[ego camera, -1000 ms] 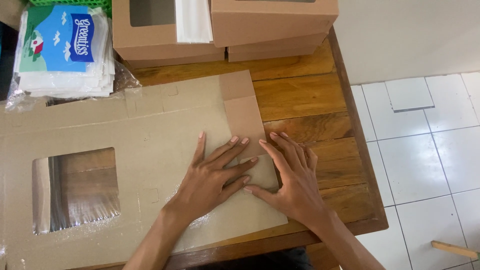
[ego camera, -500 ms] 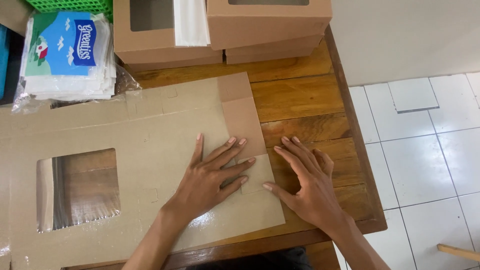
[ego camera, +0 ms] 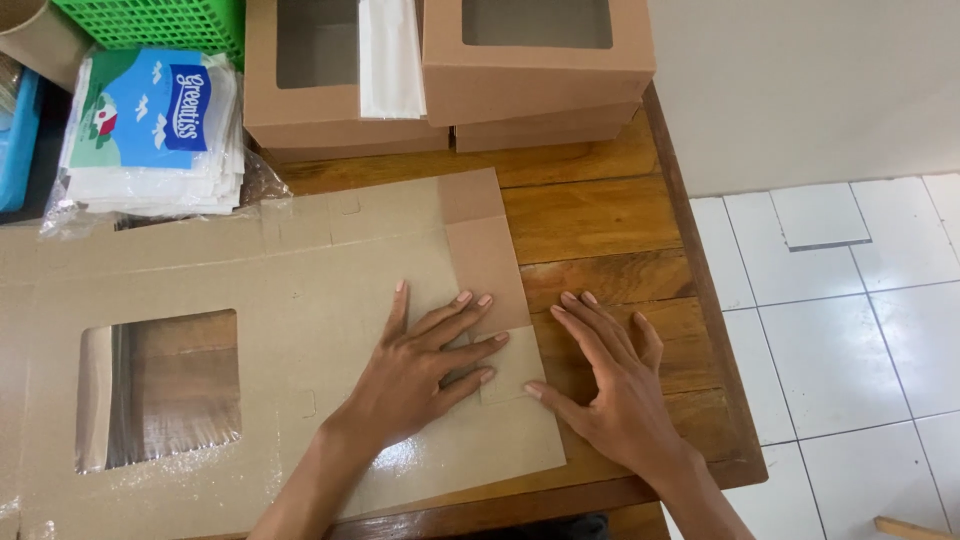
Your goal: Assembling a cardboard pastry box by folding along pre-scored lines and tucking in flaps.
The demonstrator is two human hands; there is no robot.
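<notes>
Flat unfolded cardboard box blank [ego camera: 300, 300] lies on the wooden table [ego camera: 600, 210] and covers most of its left and near part. It has a cut-out window [ego camera: 160, 390] on the left with clear film over it; the table wood shows through.

Left hand [ego camera: 420, 375]: palm down on the blank, fingers spread and straight, gripping nothing. Fingertips lie on or at the folded side flap [ego camera: 490, 270] along the blank's right edge, pressing it flat.

Right hand [ego camera: 615, 395]: palm down on the bare table just right of the blank's edge, fingers spread and extended, holding nothing. The thumb tip is at or touching the flap's near right corner; cannot tell if the other fingers touch the cardboard.

The two hands sit side by side and close, not overlapping.

Far side of the table: two assembled brown window boxes [ego camera: 540, 60], side by side, the right one stacked on another box. A white folded sheet [ego camera: 390, 55] lies across the left box. Far left: a pack of tissues [ego camera: 150, 130] in blue, green and white wrap, just beyond the blank's far edge. Behind it a green plastic basket [ego camera: 150, 20]. White tiled floor [ego camera: 850, 330] to the right of the table.
</notes>
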